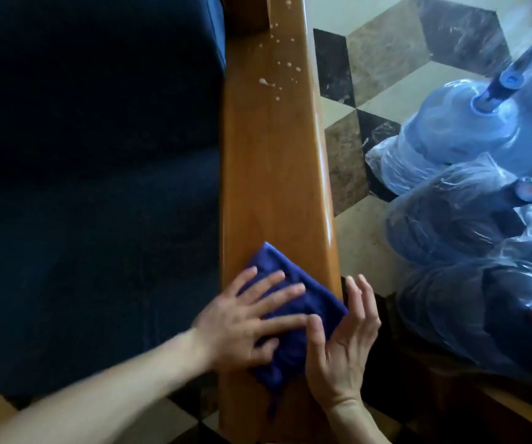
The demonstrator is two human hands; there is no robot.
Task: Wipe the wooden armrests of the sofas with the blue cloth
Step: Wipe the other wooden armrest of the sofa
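Reading left to right: dark blue sofa cushion (91,187), flush against the inner edge of the wooden armrest (274,174). The armrest's long axis runs straight away from the person, near end at the bottom of the view, far end at the top. Left hand (245,318): flat, fingers spread, pressing the blue cloth (303,312) onto the armrest's near end; not clenched. Blue cloth: bunched, lying across most of the armrest's width, one corner pointing up the wood. Right hand (341,341): open, thumb on the cloth's right side, fingers lifted just beyond the armrest's outer edge. Pale droplets (277,72): scattered on the far stretch, well apart from the cloth, with bare polished wood between. Judgement: the stroke called for is a forward push along the long axis, the left hand better placed to drive it. Right of the armrest: patterned floor tiles (383,52), then wrapped water jugs (456,136) near the outer edge, limiting sideways room there.
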